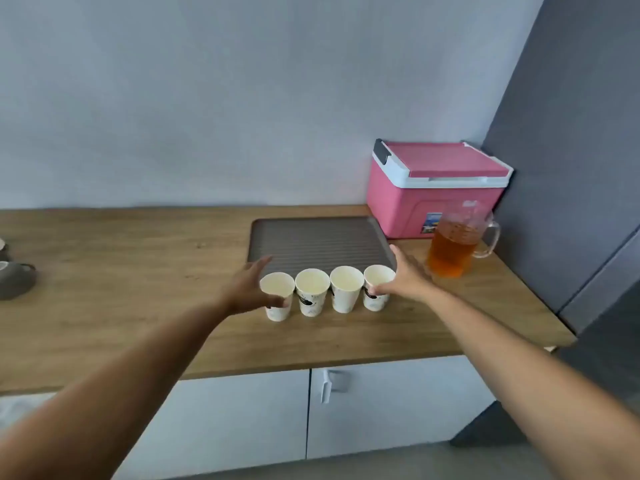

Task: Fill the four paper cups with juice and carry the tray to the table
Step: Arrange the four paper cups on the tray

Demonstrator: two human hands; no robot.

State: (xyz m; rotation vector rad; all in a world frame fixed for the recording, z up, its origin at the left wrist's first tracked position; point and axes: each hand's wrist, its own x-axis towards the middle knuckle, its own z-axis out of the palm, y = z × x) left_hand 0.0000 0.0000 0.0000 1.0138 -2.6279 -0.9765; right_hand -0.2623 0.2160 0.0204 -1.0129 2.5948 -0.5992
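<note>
While the grey tray (318, 240) sat on the counter (138, 271), the juice pitcher (450, 251) stood just right of it and four paper cups (327, 289) lined its near edge. The left hand (247, 289) and right hand (407, 277) bracketed the end cups; whether they gripped, I couldn't tell. Each cup wanted setting upright on the tray before pouring.

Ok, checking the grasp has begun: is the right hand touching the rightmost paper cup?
Touching. In the head view the thumb of the right hand lies on the front wall of the rightmost paper cup.
</note>
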